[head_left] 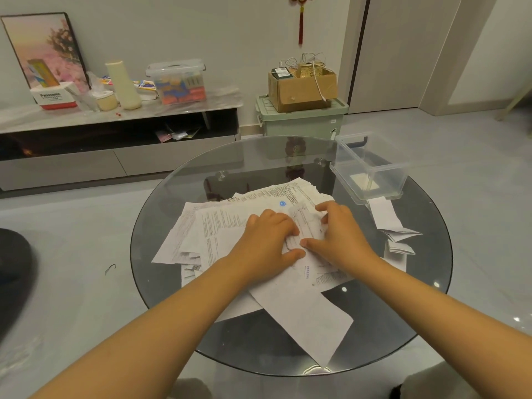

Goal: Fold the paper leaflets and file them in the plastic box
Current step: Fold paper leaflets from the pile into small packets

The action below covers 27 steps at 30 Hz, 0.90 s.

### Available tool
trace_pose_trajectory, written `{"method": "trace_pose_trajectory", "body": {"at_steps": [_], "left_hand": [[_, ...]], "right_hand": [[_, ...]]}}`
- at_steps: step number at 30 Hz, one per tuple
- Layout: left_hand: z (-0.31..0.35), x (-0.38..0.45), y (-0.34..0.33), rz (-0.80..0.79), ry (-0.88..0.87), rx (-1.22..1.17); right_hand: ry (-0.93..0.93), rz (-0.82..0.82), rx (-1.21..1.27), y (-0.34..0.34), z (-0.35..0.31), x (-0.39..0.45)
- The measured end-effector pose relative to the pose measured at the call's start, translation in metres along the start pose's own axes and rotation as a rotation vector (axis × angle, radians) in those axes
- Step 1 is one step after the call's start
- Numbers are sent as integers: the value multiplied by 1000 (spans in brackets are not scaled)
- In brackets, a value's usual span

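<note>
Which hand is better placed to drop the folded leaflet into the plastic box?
Probably the right hand: it grips the leaflet on the side nearer the plastic box, which sits open at the table's far right. The left hand would have to cross over.

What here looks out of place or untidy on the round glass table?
The white printed leaflets lie in a loose, overlapping heap, and one long sheet reaches almost to the round glass table's near edge. The clear plastic box is nearly empty.
</note>
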<state>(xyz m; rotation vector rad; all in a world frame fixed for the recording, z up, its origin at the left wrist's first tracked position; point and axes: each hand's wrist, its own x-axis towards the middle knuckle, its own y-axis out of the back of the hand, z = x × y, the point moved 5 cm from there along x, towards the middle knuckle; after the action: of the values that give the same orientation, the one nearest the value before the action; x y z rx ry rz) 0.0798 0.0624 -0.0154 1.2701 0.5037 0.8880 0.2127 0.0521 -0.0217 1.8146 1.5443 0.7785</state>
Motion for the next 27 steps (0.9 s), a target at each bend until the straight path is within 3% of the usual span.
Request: {"method": "trace_pose_trajectory", "body": {"at_steps": [3, 6, 9, 13, 20, 27], "left_hand": [[0, 5, -1, 0, 13, 4], [1, 8, 2, -4, -8, 39], [1, 8, 7, 10, -34, 50], [4, 7, 16, 140, -66, 14], [-4, 7, 13, 180, 113, -235], [-15, 15, 4, 184, 280, -337]], "right_hand": [[158, 74, -137, 5, -6, -4], [270, -26, -304, 1, -12, -7], [257, -69, -319, 3, -9, -6], [282, 0, -333, 9, -10, -4], [181, 37, -227, 10, -5, 1], [97, 115, -48, 4, 0, 8]]}}
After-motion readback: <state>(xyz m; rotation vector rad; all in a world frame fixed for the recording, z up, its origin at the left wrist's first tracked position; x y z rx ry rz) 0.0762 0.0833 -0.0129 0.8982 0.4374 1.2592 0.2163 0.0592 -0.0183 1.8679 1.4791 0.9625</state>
